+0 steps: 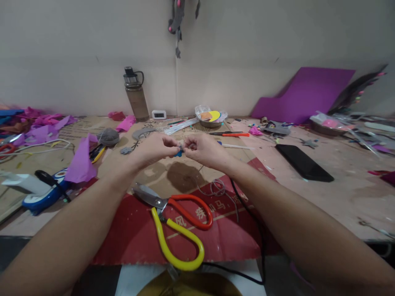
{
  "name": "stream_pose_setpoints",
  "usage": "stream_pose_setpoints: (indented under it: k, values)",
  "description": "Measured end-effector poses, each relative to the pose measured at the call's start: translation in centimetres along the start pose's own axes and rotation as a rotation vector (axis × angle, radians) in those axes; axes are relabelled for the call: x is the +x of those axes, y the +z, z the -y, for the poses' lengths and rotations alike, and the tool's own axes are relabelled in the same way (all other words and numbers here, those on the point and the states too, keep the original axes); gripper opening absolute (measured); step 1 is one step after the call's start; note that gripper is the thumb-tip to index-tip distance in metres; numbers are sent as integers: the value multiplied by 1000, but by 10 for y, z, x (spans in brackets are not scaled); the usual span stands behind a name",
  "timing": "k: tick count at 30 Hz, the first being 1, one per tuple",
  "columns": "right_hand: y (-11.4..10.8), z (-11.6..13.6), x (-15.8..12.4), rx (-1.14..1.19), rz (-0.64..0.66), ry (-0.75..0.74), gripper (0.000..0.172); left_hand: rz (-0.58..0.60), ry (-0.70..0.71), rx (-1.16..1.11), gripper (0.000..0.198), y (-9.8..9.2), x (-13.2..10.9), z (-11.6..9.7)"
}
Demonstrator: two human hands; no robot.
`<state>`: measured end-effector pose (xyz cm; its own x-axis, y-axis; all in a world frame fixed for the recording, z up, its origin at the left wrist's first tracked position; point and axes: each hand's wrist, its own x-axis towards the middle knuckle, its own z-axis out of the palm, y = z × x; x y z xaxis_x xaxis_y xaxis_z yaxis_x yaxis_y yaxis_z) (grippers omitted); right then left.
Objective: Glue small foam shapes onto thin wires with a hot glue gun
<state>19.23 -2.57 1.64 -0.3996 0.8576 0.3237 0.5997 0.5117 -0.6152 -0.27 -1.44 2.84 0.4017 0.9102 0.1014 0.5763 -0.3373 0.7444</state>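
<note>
The fingers of my left hand (154, 149) and right hand (206, 150) pinch a small blue piece (178, 154) between them, its details hidden. This looks like fine two-handed work, wanting a steady grip. Scissors (160, 202) at six o'clock and loose cord (217, 187) towards five crowd the counter (335, 205) below.

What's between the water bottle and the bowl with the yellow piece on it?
In the head view, a small white digital clock stands nearer the water bottle; thin sticks lie nearer the bowl.
</note>
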Motion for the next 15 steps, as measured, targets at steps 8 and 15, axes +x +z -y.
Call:
stream_pose_setpoints:
  k: [8, 15]
  values:
    - [-1, 0, 0, -26, 14, 3, 13, 99, 31, -46, 22, -3, 2, 2]
    - [2, 1, 1, 16, -7, 5, 13, -40, -21, 47, 22, 5, 0, 0]
